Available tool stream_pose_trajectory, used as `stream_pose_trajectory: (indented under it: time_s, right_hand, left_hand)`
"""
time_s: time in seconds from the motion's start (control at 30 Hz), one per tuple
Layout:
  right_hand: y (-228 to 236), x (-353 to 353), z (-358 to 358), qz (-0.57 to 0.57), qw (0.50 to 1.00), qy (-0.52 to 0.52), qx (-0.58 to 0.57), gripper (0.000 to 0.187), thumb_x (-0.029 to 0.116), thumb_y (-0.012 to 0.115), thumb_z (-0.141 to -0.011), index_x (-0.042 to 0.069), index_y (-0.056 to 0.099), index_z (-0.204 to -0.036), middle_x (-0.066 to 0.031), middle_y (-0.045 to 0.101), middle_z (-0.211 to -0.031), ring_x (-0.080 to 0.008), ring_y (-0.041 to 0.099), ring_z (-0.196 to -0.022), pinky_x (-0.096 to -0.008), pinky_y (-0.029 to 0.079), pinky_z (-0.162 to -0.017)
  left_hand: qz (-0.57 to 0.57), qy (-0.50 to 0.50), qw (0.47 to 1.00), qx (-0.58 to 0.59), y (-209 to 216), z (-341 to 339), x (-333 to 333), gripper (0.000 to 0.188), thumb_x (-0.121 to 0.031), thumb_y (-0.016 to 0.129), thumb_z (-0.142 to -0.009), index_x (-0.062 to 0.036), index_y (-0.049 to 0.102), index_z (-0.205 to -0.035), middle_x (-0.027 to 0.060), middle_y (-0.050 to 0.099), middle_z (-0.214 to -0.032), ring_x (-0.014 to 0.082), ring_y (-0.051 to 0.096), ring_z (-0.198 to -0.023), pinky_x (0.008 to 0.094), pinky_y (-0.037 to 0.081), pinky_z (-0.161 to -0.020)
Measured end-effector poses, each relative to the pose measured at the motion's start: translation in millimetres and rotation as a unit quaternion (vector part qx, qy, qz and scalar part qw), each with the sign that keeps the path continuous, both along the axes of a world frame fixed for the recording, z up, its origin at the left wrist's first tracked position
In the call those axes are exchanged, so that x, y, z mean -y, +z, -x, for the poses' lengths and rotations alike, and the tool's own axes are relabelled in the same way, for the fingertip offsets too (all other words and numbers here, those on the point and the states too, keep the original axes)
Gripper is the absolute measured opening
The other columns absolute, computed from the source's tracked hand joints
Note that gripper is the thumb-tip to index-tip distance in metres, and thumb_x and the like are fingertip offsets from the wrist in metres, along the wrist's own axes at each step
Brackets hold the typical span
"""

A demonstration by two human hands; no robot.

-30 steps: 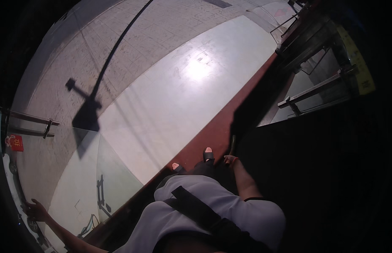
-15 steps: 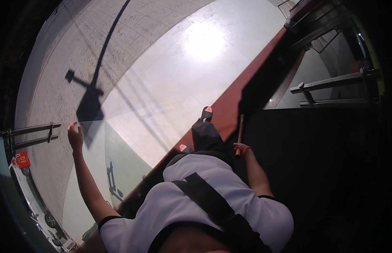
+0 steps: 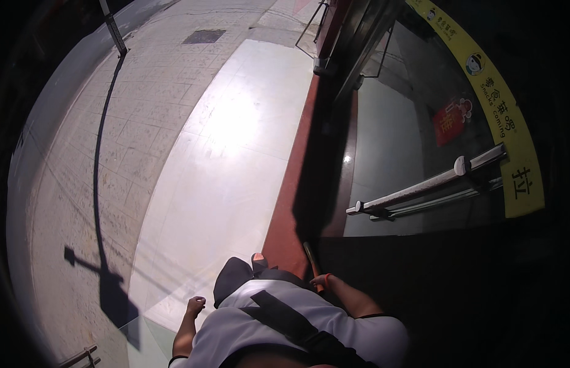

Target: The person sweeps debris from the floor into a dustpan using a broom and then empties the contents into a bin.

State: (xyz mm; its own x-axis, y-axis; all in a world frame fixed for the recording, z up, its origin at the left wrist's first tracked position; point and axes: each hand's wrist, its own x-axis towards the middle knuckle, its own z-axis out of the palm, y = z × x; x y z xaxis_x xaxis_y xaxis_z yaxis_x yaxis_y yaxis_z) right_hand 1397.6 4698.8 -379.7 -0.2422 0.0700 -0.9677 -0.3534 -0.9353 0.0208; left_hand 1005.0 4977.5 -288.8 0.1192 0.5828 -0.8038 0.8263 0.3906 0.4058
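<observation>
My right hand (image 3: pixel 321 282), an orange band at its wrist, is closed round a short brown stick (image 3: pixel 315 260). The stick's far end is darker and points away from me, over the edge of a red floor strip (image 3: pixel 285 230). My left hand (image 3: pixel 197 303) hangs at my left side above the pale pavement. Its fingers are loosely curled, and nothing shows in them. Ahead on the right stands a glass door with a long metal handle (image 3: pixel 420 187), apart from both hands.
A yellow printed strip (image 3: pixel 490 83) and a red sticker (image 3: pixel 450 122) mark the glass. Sunlit pale paving (image 3: pixel 205 178) runs ahead beside rougher grey tiles (image 3: pixel 125 153). A pole (image 3: pixel 114 30) stands far left. Another metal handle (image 3: pixel 82 359) shows at lower left.
My left hand has drawn in from the glass door at left to my side, its fingers curling. I have moved forward and turned; that door slid back. The stick stays in my right hand.
</observation>
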Motion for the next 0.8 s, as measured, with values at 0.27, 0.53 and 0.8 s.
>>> stream_pose_trajectory:
  time_s: [0.27, 0.53, 0.8]
  right_hand:
    - [-1.9, -113.6, -78.2, -0.028, 0.998, 0.005, -0.047, 0.017, 0.024, 0.036, -0.076, 0.010, 0.045, -0.072, 0.0013, 0.046, -0.058, -0.0088, 0.043, -0.046, -0.0210, 0.036, -0.044]
    - [-12.1, -225.0, -201.8, -0.096, 0.948, -0.300, 0.043, 0.017, 0.024, 0.035, -0.076, 0.011, 0.045, -0.072, 0.0013, 0.046, -0.058, -0.0085, 0.043, -0.046, -0.0209, 0.035, -0.044]
    - [-43.9, -309.2, -325.6, -0.116, 0.865, -0.484, 0.068, 0.018, 0.025, 0.035, -0.077, 0.011, 0.045, -0.072, 0.0013, 0.046, -0.058, -0.0081, 0.043, -0.046, -0.0207, 0.035, -0.043]
  left_hand:
    - [0.102, 0.012, 0.991, -0.081, -83.4, -73.2, -132.5, 0.012, -0.013, 0.047, -0.065, -0.0022, 0.051, -0.067, 0.0060, 0.050, -0.056, 0.0122, 0.043, -0.040, 0.0219, 0.033, -0.034]
    - [0.011, -0.061, 0.996, -0.062, -129.3, -301.1, -389.7, 0.014, -0.010, 0.041, -0.062, -0.0008, 0.051, -0.059, 0.0077, 0.047, -0.047, 0.0140, 0.044, -0.040, 0.0244, 0.033, -0.035]
    - [-0.050, -0.200, 0.957, 0.205, -101.4, -671.4, -507.0, 0.022, -0.018, 0.044, -0.067, 0.0009, 0.051, -0.078, 0.0076, 0.053, -0.064, 0.0135, 0.050, -0.056, 0.0246, 0.040, -0.052]
